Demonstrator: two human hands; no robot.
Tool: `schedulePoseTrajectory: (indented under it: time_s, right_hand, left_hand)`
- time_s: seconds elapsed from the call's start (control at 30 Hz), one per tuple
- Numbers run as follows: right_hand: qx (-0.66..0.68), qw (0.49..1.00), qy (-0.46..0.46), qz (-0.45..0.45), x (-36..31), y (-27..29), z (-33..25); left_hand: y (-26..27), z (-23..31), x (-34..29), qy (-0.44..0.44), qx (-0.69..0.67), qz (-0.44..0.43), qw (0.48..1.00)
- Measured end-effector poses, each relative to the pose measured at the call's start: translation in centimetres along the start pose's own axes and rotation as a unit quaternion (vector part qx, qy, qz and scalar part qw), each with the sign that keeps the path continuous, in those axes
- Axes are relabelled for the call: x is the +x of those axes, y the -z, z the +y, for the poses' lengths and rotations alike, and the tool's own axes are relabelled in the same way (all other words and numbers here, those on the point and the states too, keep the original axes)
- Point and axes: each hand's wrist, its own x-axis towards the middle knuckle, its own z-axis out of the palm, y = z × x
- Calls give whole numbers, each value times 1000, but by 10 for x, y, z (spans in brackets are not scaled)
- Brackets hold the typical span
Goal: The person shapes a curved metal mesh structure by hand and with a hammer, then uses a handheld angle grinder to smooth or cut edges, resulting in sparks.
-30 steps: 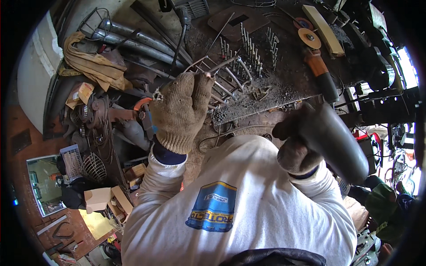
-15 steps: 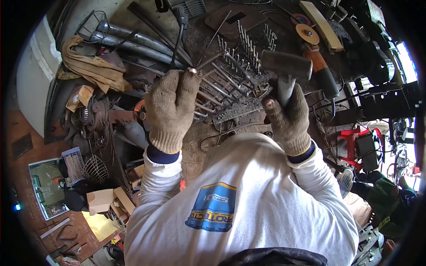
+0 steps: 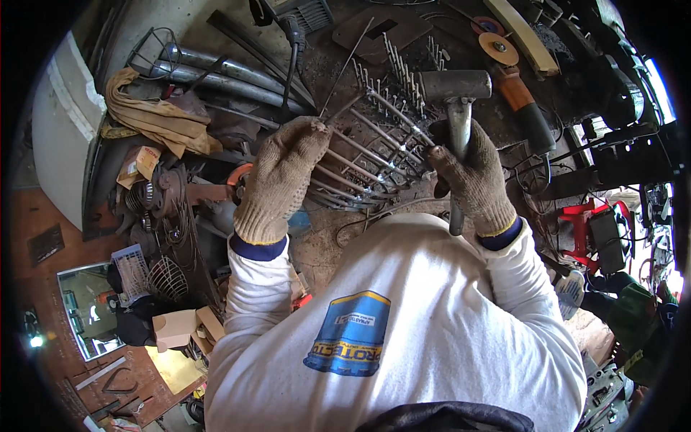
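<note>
My left hand [image 3: 282, 180], in a knitted tan glove, is closed at the left corner of a welded grate of metal rods [image 3: 371, 153]. The grate is held at a tilt above the workbench, its bars running down to the right. A hammer [image 3: 456, 85] is in my gloved right hand [image 3: 475, 176], fingers wrapped round its metal handle. Its dark cylindrical head lies crosswise above the hand, and the handle's end hangs below it. My right thumb is beside the grate's right end; whether it touches cannot be made out.
Behind the grate stand several upright thin metal pins [image 3: 403, 68]. An orange angle grinder [image 3: 515, 90] lies to the right near a wooden bar [image 3: 522, 36]. Steel pipes [image 3: 223, 75] and a tan cloth [image 3: 155, 111] lie to the left. A cable [image 3: 360, 225] crosses the floor.
The hammer has turned, so its head is more level and its handle end shows below my right hand. The grate is raised and more spread out to view between my hands.
</note>
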Motion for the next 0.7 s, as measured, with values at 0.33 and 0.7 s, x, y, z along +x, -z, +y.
schedulePoseTrajectory:
  time_s: [0.33, 0.7]
  right_hand:
    - [-46, 998, 37, -7, 4, 1, 7]
    - [3, 999, 1, 34, 17, -3, 5]
  left_hand:
    - [-7, 20, 22, 65, 21, -92, 993]
    - [10, 5, 43, -90, 217, -27, 972]
